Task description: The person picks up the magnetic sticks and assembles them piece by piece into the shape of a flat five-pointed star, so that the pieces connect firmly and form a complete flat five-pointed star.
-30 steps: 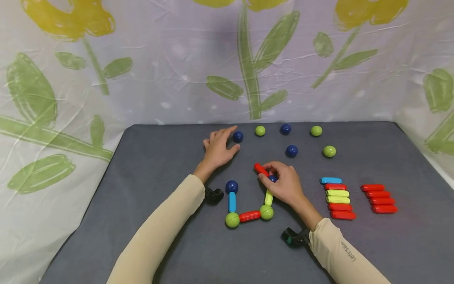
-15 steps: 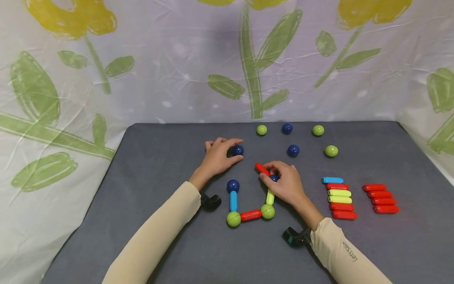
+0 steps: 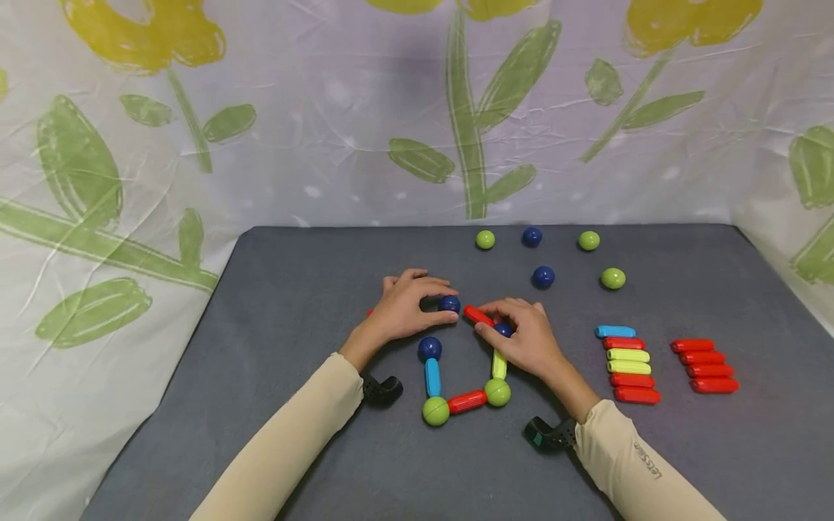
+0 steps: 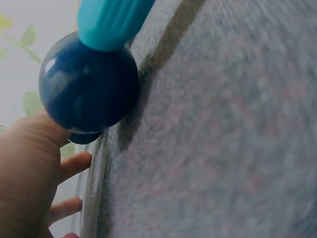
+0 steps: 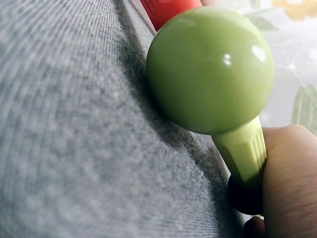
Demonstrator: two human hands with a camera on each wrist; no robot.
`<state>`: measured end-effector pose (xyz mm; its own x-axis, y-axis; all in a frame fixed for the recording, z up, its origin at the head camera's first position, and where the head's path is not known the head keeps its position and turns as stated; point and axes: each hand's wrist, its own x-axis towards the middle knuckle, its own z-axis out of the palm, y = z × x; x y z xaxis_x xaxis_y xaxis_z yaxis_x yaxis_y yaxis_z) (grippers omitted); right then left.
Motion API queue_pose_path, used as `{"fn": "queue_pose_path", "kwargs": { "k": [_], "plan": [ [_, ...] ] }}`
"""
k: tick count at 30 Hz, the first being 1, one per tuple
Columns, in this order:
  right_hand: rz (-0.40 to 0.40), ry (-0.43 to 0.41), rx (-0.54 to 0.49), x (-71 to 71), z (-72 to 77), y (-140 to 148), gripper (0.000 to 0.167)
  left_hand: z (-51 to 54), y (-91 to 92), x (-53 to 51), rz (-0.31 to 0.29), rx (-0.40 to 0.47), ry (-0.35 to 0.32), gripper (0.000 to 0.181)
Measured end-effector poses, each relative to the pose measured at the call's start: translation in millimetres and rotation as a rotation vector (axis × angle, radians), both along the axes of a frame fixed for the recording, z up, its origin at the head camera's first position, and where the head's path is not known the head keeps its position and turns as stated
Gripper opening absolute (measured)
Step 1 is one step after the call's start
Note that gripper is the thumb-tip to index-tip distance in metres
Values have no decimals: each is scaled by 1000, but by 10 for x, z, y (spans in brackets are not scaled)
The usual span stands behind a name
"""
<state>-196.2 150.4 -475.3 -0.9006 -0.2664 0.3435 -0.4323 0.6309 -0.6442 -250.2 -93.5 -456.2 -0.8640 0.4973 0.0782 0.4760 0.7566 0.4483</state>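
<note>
My left hand (image 3: 410, 307) holds a blue ball (image 3: 449, 304) between thumb and fingers, just left of a red toy rod (image 3: 478, 315). My right hand (image 3: 524, 336) pinches that rod near its joint with another blue ball (image 3: 503, 329), which is partly covered by the hand. A yellow rod (image 3: 499, 365) runs from this ball to a green ball (image 3: 498, 392). From there a red rod (image 3: 467, 401) joins a second green ball (image 3: 436, 411), then a blue rod (image 3: 433, 378) ends at a blue ball (image 3: 430, 349). That ball looms large in the left wrist view.
Right of the hands lie a stack of mixed rods (image 3: 628, 367) and a group of red rods (image 3: 706, 365). Several loose blue and green balls (image 3: 544, 277) stand toward the table's back edge. A small red piece (image 3: 369, 312) peeks out behind my left hand.
My left hand has taken hold of a blue ball near the back edge and brought it toward me, close to the red rod's free end. My right hand has stayed on the chain.
</note>
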Motion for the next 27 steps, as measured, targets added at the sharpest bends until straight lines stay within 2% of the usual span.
{"fn": "queue_pose_path", "kwargs": {
  "k": [6,11,17,23,27],
  "plan": [
    [1,7,-1,-4,-19,12,21,-3,39,6,-39,-19,6,52],
    [3,11,-9,-8,-25,8,19,-5,-22,29,-21,56,2,51],
    [-1,6,-27,-8,-25,-2,18,20,-228,97,42,155,14,41],
    [-12,1,-32,-9,-26,-7,18,14,-521,211,108,140,-6,44],
    [-17,-2,-32,-7,-30,-8,19,-15,-703,285,108,125,-26,51]
  ]
}}
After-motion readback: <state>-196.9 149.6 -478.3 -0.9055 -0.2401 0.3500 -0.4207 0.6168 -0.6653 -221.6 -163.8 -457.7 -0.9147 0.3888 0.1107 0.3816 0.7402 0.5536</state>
